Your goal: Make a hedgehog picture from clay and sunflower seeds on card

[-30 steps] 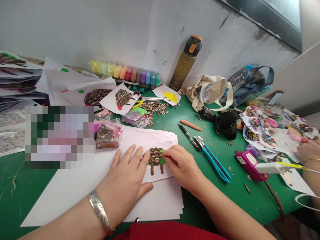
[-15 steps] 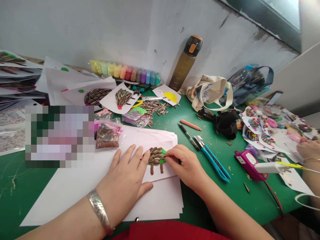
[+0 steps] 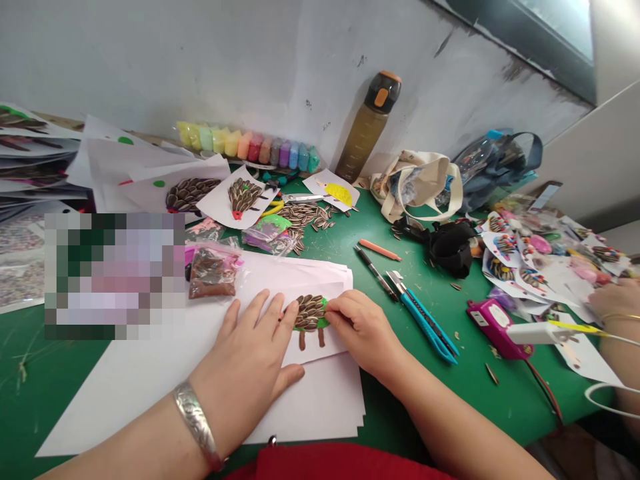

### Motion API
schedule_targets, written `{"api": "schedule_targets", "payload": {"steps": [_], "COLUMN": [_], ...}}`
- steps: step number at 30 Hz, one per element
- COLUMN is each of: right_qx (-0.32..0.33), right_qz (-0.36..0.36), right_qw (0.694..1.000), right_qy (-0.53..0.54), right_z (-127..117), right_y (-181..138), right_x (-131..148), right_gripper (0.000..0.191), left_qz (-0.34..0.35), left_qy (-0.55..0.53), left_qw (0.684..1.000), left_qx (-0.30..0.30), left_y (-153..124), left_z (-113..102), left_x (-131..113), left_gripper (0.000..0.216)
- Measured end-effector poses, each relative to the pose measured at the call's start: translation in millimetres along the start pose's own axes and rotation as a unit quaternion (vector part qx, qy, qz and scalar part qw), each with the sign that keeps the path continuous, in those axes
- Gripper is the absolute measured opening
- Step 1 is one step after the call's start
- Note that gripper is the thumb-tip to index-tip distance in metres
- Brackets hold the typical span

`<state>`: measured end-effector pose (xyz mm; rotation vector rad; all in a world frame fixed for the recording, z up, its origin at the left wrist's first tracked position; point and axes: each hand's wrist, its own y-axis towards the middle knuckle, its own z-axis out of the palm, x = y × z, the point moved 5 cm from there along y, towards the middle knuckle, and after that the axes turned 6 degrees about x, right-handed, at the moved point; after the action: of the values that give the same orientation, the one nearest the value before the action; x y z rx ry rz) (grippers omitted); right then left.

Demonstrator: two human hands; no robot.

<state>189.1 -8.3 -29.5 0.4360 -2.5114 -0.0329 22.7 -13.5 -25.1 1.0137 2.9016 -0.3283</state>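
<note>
A hedgehog-like figure (image 3: pixel 310 312) of green clay, covered with striped sunflower seeds and with two brown clay legs, lies on a white sheet (image 3: pixel 295 353). My left hand (image 3: pixel 255 353) is spread flat over the paper, its index finger beside the figure's left end; the head end is hidden behind it. My right hand (image 3: pixel 363 330) pinches at the figure's right edge, on the green clay. A sunflower seed is between its thumb and index finger, mostly hidden by the fingertips.
Behind the paper lie a bag of brown clay (image 3: pixel 214 272) and a pile of sunflower seeds (image 3: pixel 307 217). To the right are a blue cutter (image 3: pixel 427 320), a black pen (image 3: pixel 376 273), an orange stick (image 3: pixel 380 250) and a magenta device (image 3: pixel 500 330). Another person's hand (image 3: pixel 617 300) is at far right.
My right fingertips have come slightly inward and up against the figure's right edge. My left hand stays flat on the paper. The whole view has shifted a little.
</note>
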Motion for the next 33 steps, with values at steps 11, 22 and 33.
{"api": "schedule_targets", "payload": {"steps": [11, 22, 33], "right_qx": [0.002, -0.002, -0.001], "right_qz": [0.026, 0.058, 0.05], "right_qw": [0.999, 0.984, 0.973], "right_qy": [0.04, -0.169, -0.225], "right_z": [-16.0, -39.4, -18.1], "right_y": [2.2, 110.2, 147.5], "right_x": [-6.5, -42.3, -47.7], "right_gripper": [0.013, 0.028, 0.024], "left_qz": [-0.006, -0.015, -0.017], "left_qy": [-0.015, -0.046, -0.062], "left_qw": [1.0, 0.999, 0.998], "left_qx": [-0.004, 0.004, -0.006], "left_y": [-1.4, -1.7, -3.0], "left_z": [-0.5, 3.1, 4.8], "left_x": [1.2, 4.0, 5.1], "left_gripper": [0.065, 0.067, 0.065]}}
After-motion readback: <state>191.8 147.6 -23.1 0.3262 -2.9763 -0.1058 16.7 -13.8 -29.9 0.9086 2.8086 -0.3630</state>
